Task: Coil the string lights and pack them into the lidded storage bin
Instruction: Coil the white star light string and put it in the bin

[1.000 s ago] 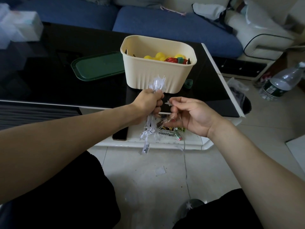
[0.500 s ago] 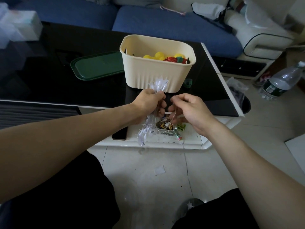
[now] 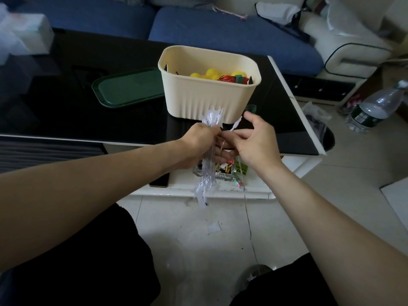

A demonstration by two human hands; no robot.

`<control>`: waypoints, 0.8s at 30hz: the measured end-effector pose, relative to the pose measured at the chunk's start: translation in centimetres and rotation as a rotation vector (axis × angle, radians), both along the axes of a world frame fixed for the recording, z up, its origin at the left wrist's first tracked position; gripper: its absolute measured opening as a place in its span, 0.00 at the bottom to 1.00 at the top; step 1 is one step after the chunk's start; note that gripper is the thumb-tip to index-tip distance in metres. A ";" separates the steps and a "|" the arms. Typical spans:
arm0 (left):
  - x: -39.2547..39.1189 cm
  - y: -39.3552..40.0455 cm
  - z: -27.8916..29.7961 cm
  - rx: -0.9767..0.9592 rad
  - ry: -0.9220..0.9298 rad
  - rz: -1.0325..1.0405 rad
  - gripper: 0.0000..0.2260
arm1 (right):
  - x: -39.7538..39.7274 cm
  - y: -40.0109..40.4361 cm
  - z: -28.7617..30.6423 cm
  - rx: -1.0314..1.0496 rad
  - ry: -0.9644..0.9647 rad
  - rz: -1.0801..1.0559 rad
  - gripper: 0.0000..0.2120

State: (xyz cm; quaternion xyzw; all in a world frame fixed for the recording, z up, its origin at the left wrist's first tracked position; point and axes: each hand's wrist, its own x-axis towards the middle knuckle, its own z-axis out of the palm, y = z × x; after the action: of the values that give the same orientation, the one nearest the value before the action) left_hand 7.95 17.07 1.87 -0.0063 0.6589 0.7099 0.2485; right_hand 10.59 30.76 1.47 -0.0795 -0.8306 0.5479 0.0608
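My left hand (image 3: 198,144) grips a bundle of clear string lights (image 3: 206,180); loops stick out above the fist and hang below it. Touching it from the right, my right hand (image 3: 251,142) pinches the thin wire, with one small bulb poking up between its fingers. A loose strand of wire (image 3: 248,217) trails down to the floor. The cream storage bin (image 3: 209,98) stands open on the black table just beyond my hands, holding yellow and red items. Its dark green lid (image 3: 130,87) lies flat to the bin's left.
A black glass table (image 3: 66,107) has a white lower shelf with snack packets (image 3: 229,171) and a phone (image 3: 160,181). A blue sofa runs behind. A plastic bottle (image 3: 375,107) stands on the floor at right, a white box (image 3: 24,38) at far left.
My right hand has moved up and left against the left fist, bringing another length of wire to the bundle. The hanging loops have shifted slightly. The bin and lid have not moved.
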 end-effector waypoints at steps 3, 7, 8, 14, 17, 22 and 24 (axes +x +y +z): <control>-0.1 -0.1 -0.2 -0.033 0.036 -0.019 0.19 | 0.0 -0.1 0.0 -0.082 -0.018 -0.004 0.12; -0.2 -0.4 -0.6 -0.062 0.096 -0.071 0.19 | 0.3 -0.5 -0.1 -0.036 0.032 -0.027 0.07; -0.3 -0.5 -0.6 -0.075 0.110 -0.069 0.18 | 0.2 -0.6 -0.1 -0.014 0.043 -0.040 0.07; -0.3 -0.4 -0.7 -0.157 0.192 -0.028 0.16 | -0.2 -1.6 -0.5 0.092 0.027 -0.054 0.08; -0.5 -0.7 -0.9 -0.157 0.199 -0.015 0.17 | -0.1 -1.7 -0.4 -0.017 -0.009 -0.047 0.04; -0.5 -0.9 -0.9 -0.161 0.235 -0.073 0.18 | 0.3 -1.6 0.1 -0.168 -0.063 -0.076 0.06; -0.5 -1.0 -1.0 -0.161 0.243 -0.079 0.19 | 0.3 -1.8 0.1 -0.176 -0.081 -0.071 0.06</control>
State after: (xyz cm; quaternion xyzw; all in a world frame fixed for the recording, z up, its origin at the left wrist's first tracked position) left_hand 7.45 16.09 0.89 0.0859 0.7387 0.6400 0.1934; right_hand 10.87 28.98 1.58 -0.1357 -0.7778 0.6124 0.0393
